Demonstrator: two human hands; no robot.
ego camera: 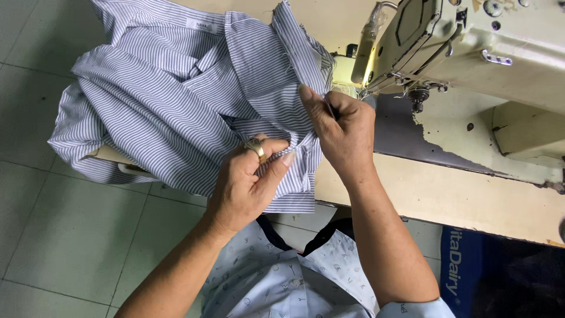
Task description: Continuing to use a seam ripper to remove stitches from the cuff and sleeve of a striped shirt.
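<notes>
Blue-white striped shirt [176, 94], crumpled in a heap, draped over the table's left end, near edge bunched, right fold running far toward the sewing machine needle.

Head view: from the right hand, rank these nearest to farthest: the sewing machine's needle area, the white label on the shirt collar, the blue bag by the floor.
1. Needle area of the sewing machine: just right of the right hand, above it in the frame.
2. White label: top left, on the striped shirt.
3. Blue bag: bottom right, under the table edge.
</notes>
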